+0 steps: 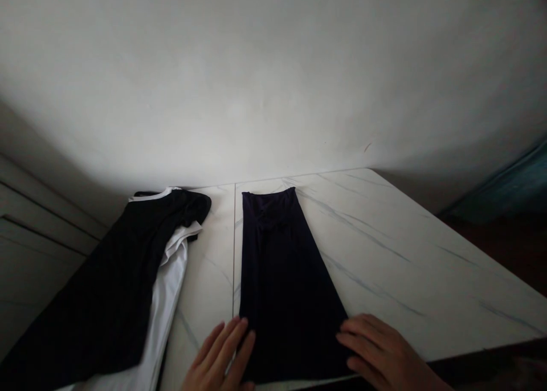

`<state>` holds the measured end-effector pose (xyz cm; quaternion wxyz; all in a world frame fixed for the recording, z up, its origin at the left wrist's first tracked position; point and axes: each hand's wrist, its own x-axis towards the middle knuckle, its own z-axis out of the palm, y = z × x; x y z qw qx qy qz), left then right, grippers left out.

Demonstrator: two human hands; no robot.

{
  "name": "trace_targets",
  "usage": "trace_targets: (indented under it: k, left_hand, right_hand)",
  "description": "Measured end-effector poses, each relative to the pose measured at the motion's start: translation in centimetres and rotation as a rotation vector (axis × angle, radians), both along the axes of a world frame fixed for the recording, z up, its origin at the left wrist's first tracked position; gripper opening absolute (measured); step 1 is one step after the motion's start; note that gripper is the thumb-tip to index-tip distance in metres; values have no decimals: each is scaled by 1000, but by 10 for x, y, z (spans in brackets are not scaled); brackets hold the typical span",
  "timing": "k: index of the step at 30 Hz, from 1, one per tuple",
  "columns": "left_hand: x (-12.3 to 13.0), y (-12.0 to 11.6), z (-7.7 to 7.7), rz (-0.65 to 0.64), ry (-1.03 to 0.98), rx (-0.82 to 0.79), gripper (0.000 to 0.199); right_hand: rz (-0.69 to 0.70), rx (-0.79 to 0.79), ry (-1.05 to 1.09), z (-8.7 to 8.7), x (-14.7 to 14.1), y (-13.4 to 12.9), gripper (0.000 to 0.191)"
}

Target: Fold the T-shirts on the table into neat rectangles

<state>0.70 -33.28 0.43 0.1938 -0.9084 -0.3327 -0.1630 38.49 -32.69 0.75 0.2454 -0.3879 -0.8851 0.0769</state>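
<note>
A dark navy, nearly black folded garment (288, 282) lies flat as a long strip on the marble-patterned table, its narrow end toward the wall. My left hand (220, 357) rests at its near left edge, fingers stretched out and fanned. At the near right edge is my right hand (378, 348), its fingertips lying on the cloth and its fingers a little apart. Neither hand visibly grips the fabric. The garment's exact kind cannot be made out as it is folded.
A black shirt (102, 277) with a white-edged neckline lies left, over a white garment (168, 291), partly past the table's near edge. The white marble-patterned table (384, 254) has a seam and meets a pale wall (273, 83). White cabinetry (34, 254) stands left.
</note>
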Motion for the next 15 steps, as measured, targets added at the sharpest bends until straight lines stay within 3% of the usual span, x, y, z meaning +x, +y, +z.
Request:
trace_targets:
  k: [3,8,13,15]
  left_hand:
    - [4,14,1,70,83,10,54]
    - [-6,30,-2,12,120,57,53]
    - [-8,52,9,-169,66,21,29]
    - [0,73,20,-157,1,-82,26]
  right_hand:
    - [-52,-62,46,5,-15,33,24]
    - [-80,-123,68,8,-23,116,27]
    - [-203,-125,47,14,-21,221,27]
    - [-236,-108,5,17,-21,265,27]
